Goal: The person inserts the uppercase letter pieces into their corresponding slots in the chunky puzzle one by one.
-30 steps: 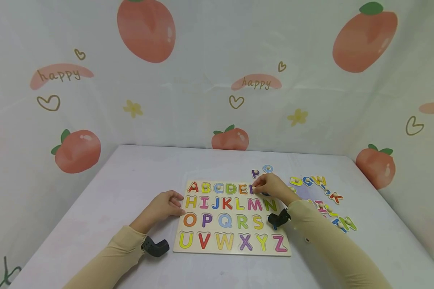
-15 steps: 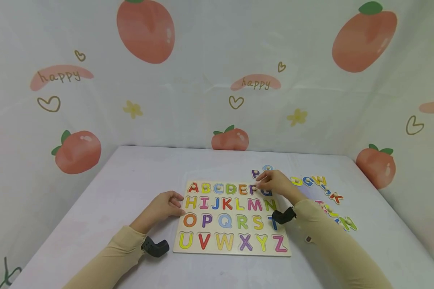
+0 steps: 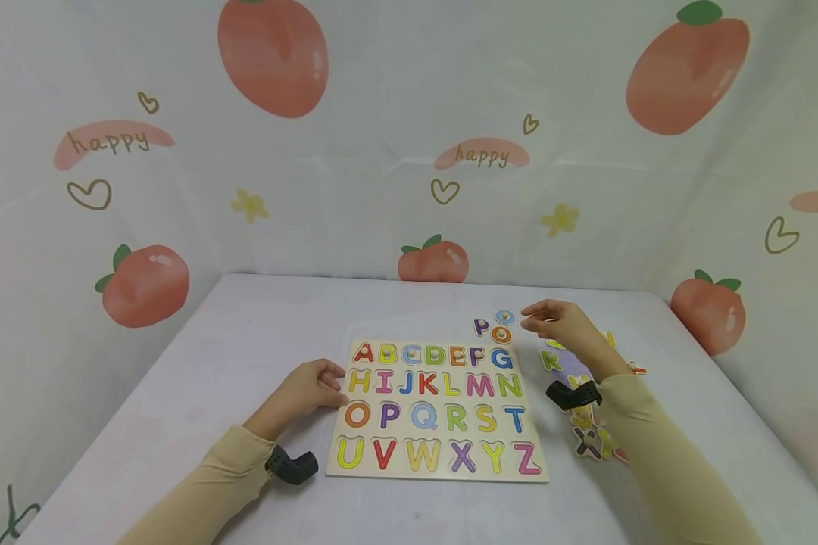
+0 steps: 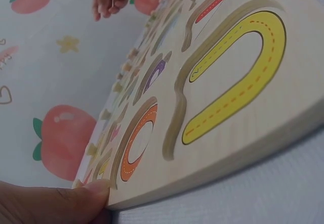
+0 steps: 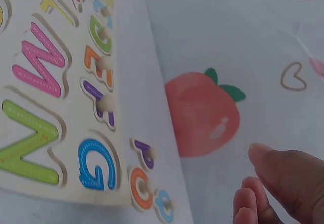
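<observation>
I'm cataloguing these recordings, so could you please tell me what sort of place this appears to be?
Probably an indoor play or filming corner: a white table stands before a fruit-printed backdrop, and on it lies a wooden alphabet board with loose letter pieces nearby.

The pale wooden alphabet board [image 3: 443, 437] lay flat, knobbed pieces A to F [image 3: 457, 356] seated along its twelve o'clock row, the blue G showing in its recess. The left hand [image 3: 307, 392] touched its edge towards ten o'clock. Near one o'clock lay a purple P [image 3: 480, 327], orange O [image 3: 501, 334] and pale-blue Q [image 3: 504, 318]; the right hand [image 3: 560, 325] hovered beside the Q, towards two.
</observation>
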Tool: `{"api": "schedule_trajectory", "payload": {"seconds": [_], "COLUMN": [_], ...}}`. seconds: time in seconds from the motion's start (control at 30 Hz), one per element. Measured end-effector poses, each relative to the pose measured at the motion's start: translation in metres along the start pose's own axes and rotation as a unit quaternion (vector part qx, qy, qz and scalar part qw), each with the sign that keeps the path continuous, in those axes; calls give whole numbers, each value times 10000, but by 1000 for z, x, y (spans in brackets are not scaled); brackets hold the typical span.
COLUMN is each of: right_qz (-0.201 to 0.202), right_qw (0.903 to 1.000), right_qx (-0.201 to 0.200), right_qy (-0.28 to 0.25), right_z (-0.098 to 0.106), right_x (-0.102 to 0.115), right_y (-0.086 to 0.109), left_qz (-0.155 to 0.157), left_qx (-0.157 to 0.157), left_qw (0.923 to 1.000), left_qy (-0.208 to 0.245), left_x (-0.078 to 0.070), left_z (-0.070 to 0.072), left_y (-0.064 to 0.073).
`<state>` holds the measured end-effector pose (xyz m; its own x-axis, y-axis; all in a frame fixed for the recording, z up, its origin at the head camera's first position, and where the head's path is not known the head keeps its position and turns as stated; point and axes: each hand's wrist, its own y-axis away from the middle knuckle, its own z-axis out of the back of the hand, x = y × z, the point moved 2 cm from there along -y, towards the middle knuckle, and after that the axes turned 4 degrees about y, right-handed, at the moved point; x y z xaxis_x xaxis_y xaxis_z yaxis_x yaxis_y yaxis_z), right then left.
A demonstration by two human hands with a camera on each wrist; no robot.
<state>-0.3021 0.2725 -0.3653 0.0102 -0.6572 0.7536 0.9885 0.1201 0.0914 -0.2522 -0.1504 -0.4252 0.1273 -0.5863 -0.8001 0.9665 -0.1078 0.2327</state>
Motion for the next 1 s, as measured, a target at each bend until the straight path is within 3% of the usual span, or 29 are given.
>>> {"api": "schedule_trajectory", "payload": {"seconds": [0.33,0.67,1.0], "right_qz": [-277,-175,-956], "right_qw": [9995,9991,9918], "right_qx": [-131,-356,-840], "right_qy": [-67,139,-77], "right_z": [18,32,41], "right_x": [-19,-42,-82], "right_y": [6,23,13], "left_qz": [36,-12,-26], "left_qx": [-62,-43,-41], "left_qw": [10000,10000,10000], "left_qy": [-46,-46,3], "left_x": [1,1,1], "left_z": [0,1,0], "left_y": [-1,0,-1]}}
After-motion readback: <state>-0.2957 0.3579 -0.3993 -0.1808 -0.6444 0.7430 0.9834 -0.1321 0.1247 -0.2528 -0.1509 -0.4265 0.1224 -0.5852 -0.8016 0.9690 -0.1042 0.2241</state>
